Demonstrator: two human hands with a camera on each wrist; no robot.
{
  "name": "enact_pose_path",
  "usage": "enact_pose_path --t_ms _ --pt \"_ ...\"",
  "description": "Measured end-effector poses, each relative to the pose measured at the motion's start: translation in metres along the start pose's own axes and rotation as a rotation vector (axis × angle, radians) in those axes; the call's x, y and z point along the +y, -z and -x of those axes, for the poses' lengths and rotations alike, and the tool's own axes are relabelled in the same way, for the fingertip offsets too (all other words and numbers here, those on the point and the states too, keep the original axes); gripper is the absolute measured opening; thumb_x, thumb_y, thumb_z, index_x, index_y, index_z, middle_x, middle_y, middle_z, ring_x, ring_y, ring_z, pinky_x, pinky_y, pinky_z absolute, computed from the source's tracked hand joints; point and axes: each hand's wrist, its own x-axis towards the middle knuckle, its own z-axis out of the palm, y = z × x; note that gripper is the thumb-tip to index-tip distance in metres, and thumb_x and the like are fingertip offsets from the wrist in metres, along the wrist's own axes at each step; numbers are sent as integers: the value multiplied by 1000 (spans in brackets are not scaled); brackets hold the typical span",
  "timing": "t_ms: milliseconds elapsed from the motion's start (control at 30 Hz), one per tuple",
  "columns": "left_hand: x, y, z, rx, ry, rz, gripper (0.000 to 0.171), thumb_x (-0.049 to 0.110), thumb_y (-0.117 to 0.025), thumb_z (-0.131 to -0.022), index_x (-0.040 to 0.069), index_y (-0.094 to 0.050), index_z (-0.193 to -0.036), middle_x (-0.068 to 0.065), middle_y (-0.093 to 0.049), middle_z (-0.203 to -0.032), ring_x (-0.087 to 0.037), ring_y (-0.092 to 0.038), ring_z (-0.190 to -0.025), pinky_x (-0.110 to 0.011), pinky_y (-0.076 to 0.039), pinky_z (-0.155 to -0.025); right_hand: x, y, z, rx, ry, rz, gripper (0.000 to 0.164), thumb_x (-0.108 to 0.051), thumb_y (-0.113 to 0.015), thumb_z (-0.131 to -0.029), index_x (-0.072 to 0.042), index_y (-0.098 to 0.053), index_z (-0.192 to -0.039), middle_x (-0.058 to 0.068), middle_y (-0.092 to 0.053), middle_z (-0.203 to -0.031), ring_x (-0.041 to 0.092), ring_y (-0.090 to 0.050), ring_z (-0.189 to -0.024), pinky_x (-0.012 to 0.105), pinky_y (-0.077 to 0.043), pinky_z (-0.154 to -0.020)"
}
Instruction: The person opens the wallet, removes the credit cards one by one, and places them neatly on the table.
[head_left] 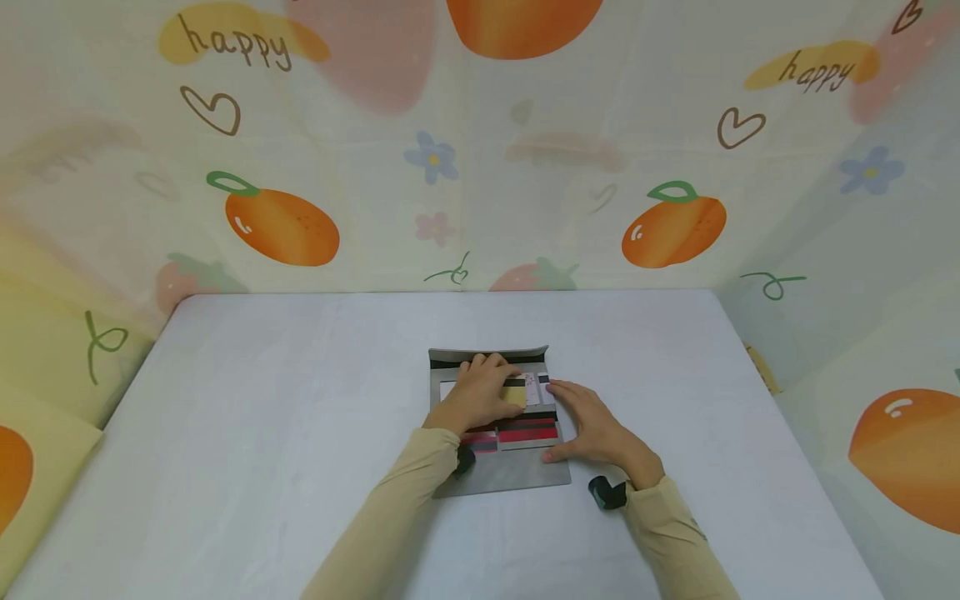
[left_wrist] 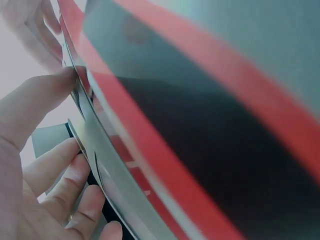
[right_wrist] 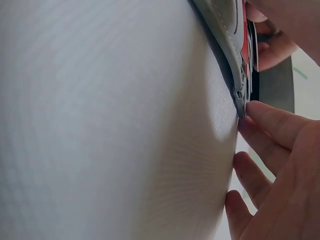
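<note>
An unfolded grey card wallet (head_left: 502, 475) lies on the white table, with several cards in its slots. My left hand (head_left: 477, 393) rests over the upper slots, fingers spread and touching the cards. Beside its thumb is a yellow card (head_left: 514, 397) with a dark stripe. Lower down sits a red card (head_left: 528, 433) with a dark band, seen large and close as a red-and-black card (left_wrist: 180, 110) in the left wrist view. My right hand (head_left: 596, 423) is at the wallet's right edge; in the right wrist view its fingertips (right_wrist: 257, 107) touch that edge.
White cloth covers the table (head_left: 262, 433) on both sides of the wallet. A curtain (head_left: 480, 167) printed with oranges and flowers hangs behind. Dark wrist devices (head_left: 607, 493) sit at both sleeves.
</note>
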Motion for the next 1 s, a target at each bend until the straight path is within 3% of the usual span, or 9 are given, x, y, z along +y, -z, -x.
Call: enact_pose_path --t_ms 233,600,1000 --pt "-7 2 4 3 21 -4 62 43 -80 -82 17 -61 -135 -5 -56 -132 -28 -47 -120 -47 -38 -102 1 0 1 -4 -18 -21 107 -41 -90 -66 0 -38 -149 20 -36 -157 45 -28 -144 64 -24 -115" --pt "-5 2 2 6 14 2 59 41 -79 -82 15 -63 -132 -5 -56 -132 -27 -48 -119 -47 -38 -103 0 -1 1 -9 -35 -17 106 -40 -89 -66 1 -37 -150 19 -36 -157 45 -29 -144 64 -24 -115" --pt "7 -1 -1 42 -57 45 57 41 -80 -81 20 -64 -132 -5 -59 -127 -25 -49 -113 -44 -39 -95 -1 0 0 -13 -23 -25 107 -41 -89 -67 1 -36 -150 19 -36 -157 46 -28 -145 65 -24 -114"
